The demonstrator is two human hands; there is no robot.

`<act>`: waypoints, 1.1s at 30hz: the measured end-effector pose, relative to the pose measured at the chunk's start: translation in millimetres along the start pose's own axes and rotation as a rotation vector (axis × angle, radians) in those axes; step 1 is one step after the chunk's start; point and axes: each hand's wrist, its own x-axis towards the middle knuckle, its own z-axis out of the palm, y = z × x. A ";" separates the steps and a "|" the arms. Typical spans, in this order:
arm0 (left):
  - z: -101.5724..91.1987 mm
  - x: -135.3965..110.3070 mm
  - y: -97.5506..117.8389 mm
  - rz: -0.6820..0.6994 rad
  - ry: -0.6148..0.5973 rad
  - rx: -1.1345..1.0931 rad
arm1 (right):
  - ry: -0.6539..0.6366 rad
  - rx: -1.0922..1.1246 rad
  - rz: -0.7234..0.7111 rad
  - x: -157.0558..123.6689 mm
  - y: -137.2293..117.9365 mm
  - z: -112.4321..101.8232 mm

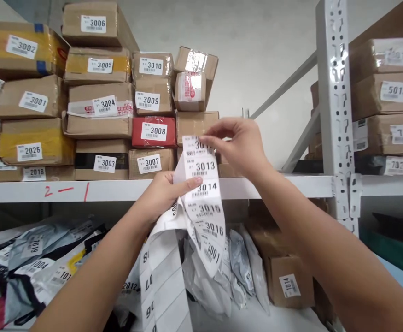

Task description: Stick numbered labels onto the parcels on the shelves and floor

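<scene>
Left hand (165, 191) and right hand (241, 143) grip a strip of labels (204, 210)

At far left, cardboard boxes (30, 99) stand stacked on a white shelf (153, 190), numbered 3002, 3001 and 2026. Near left, below the shelf, plastic bags (44, 242) lie in a pile. Next come the stack from 3006 down to 3003, and another in which a red box (154, 132) reads 3008, between 3009 and 3007.

In the middle, the strip is in front of the shelf edge. The left hand is closed on it, thumb on label 3014; the right hand pinches its top label, partly covering the number. A white tail (168, 276) hangs near, below the left hand.

To the right, box 1014 (289, 281) sits under the shelf. Beyond a metal post (330, 97) are more boxes (396, 92), including 5010 and 7002.
</scene>
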 end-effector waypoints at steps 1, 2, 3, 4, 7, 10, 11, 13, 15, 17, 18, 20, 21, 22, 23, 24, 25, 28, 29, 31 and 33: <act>-3.2 -2.9 -1.4 -0.020 -0.016 0.026 | 0.038 -0.009 -0.011 9.9 3.8 -0.9; -5.6 -6.4 -3.6 -0.020 -0.028 0.054 | 0.071 -0.028 -0.014 19.2 8.4 -2.1; -7.2 -10.3 -6.2 -0.004 -0.031 0.075 | 0.091 -0.059 -0.012 27.5 13.4 -3.3; -8.1 -14.1 -8.6 0.021 -0.025 0.082 | 0.091 -0.097 -0.008 34.5 18.5 -4.1; -8.6 -22.1 -12.6 0.099 0.017 0.030 | 0.031 -0.237 -0.022 45.2 29.5 -3.6; -7.4 -22.8 -13.0 0.153 0.020 -0.017 | 0.011 -0.407 -0.061 40.4 27.6 0.0; -6.7 -22.0 -13.1 0.174 0.017 -0.013 | 0.010 -0.467 -0.066 36.5 24.1 1.3; -4.7 -20.1 -13.6 0.215 0.010 0.013 | 0.020 -0.570 -0.070 27.9 15.0 3.8; -2.1 -18.9 -14.4 0.248 0.008 0.031 | 0.063 -0.643 -0.081 20.9 7.7 6.4; 0.5 -18.0 -15.0 0.274 0.020 0.036 | 0.121 -0.686 -0.094 18.1 7.6 9.4; 1.9 -17.4 -15.2 0.289 0.032 0.037 | 0.143 -0.696 -0.094 18.5 11.1 11.2; 4.7 -15.3 -15.5 0.326 0.061 0.045 | 0.156 -0.686 -0.076 22.0 24.6 15.3; 6.1 -13.8 -15.7 0.348 0.073 0.054 | 0.149 -0.666 -0.063 24.5 33.3 17.5; 7.5 -11.9 -15.9 0.367 0.081 0.066 | 0.138 -0.638 -0.049 27.3 42.2 19.5; 8.8 -10.0 -16.1 0.383 0.085 0.081 | 0.127 -0.602 -0.035 30.0 50.6 21.4; 10.1 -7.9 -16.5 0.394 0.086 0.094 | 0.114 -0.564 -0.022 32.5 57.8 22.8; 11.1 -6.0 -16.9 0.401 0.085 0.103 | 0.104 -0.526 -0.007 34.7 63.4 23.7; 12.0 -1.5 -18.5 0.400 0.088 0.103 | 0.109 -0.427 0.046 36.9 69.7 21.7; 11.5 -0.5 -19.2 0.397 0.090 0.098 | 0.124 -0.393 0.057 35.3 68.4 19.4; 9.3 0.6 -20.5 0.390 0.089 0.092 | 0.150 -0.308 0.061 27.0 60.6 12.5; 6.6 1.0 -21.5 0.390 0.074 0.101 | 0.115 -0.187 0.057 12.3 47.1 3.7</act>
